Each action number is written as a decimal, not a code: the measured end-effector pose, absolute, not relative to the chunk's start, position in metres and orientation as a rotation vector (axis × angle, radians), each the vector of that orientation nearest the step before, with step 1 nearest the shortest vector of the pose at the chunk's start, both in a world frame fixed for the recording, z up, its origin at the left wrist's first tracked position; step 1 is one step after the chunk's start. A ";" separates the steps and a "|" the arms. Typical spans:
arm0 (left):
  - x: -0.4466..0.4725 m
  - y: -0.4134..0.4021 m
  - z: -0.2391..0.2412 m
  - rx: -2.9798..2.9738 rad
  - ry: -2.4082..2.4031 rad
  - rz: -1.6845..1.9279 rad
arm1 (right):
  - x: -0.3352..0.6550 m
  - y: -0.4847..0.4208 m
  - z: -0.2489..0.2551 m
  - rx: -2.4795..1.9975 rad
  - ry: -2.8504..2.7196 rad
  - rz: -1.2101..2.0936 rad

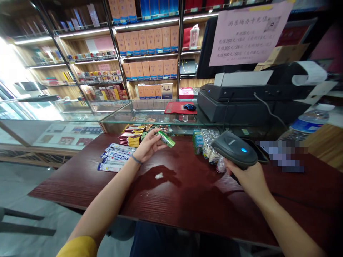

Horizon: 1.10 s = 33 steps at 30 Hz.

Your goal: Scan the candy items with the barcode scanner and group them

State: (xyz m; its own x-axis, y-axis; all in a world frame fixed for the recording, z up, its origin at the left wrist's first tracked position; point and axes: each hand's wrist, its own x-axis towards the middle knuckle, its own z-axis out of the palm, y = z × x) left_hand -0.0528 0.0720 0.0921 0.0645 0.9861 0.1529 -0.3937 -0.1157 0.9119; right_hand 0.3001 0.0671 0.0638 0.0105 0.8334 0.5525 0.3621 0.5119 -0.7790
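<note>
Kicking off at the left, with a glass display case (68,134) beyond the dark red table (166,200)! Passing a loose spread of blue-and-white packets (115,157) on the table's left side, then, just to the far side, stacks of yellow-and-dark-red packs (132,136). Arriving at the left hand (147,147), raised over the table, partly closed, pinching a small green tube (166,139) between thumb and fingers! Glancing far, past orange boxes (147,41) in rows on the shelves, to a dark mouse (189,107) on a red mat (174,107). Crossing to green-and-blue packs (197,142) on the table's far side, with small jars (208,148) to the right. And now on to the right hand (250,178), curled round the grip of a dark handheld scanner (233,146), blue light aglow on top, near the jars! Looking far right to a pink sign (246,34) across a monitor (205,53), and finishing at a clear water bottle (308,123)
</note>
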 end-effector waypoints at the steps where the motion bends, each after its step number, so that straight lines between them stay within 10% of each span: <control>1: -0.051 0.071 0.089 1.027 0.757 1.409 | 0.300 0.067 0.064 -1.065 -1.603 0.508; 33: -0.029 0.064 0.084 0.710 0.716 1.153 | 0.299 0.062 0.064 -1.117 -1.640 0.531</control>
